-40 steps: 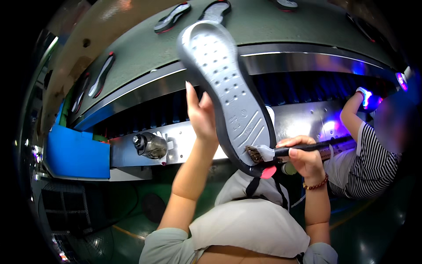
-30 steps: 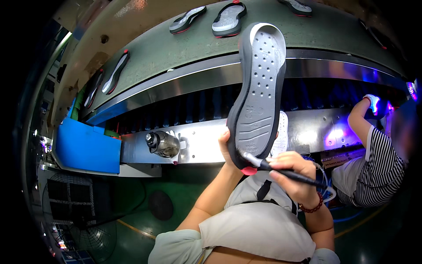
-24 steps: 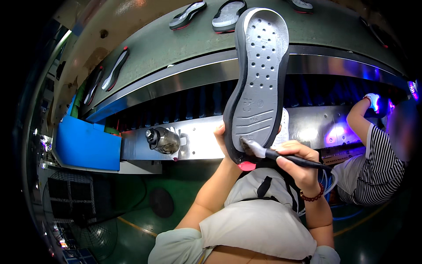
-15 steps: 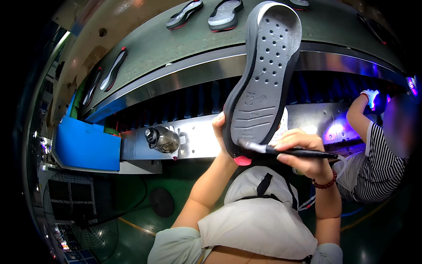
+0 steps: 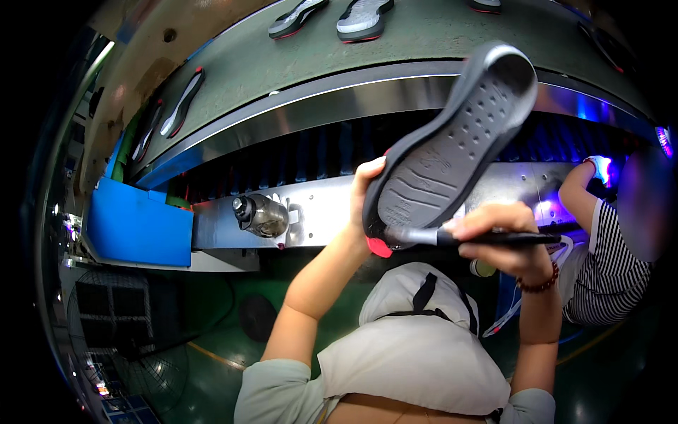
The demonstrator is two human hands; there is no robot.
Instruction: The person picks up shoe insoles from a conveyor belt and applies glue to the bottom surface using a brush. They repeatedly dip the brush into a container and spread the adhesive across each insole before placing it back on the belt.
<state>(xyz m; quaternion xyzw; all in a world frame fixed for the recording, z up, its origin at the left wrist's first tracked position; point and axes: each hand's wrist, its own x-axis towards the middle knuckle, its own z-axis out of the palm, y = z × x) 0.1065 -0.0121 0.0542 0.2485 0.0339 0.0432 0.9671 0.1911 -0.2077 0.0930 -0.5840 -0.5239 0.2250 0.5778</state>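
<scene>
A grey-and-black shoe sole [image 5: 431,166] with small holes at its far end is held up in front of me, tilted to the right. My left hand [image 5: 361,194] grips its near left edge, thumb on the rim, beside the red tip. In my right hand [image 5: 505,237] is a black-handled brush [image 5: 448,237], held between thumb and fingers. The brush's pale bristles touch the inside rim at the sole's near end. Motion blurs the right fingers and the sole's far end a little.
Several more soles, such as a grey one [image 5: 364,20], lie on the green conveyor belt [image 5: 282,78] ahead. A dark bottle [image 5: 261,215] rests on the metal shelf [image 5: 321,212], right of a blue box [image 5: 141,222]. At right sits a person in a striped top [image 5: 611,268]. A fan [image 5: 131,339] stands lower left.
The sole has turned clockwise, its far end swinging right and down. The brush has stayed near the red end, and my right hand has shifted slightly right.
</scene>
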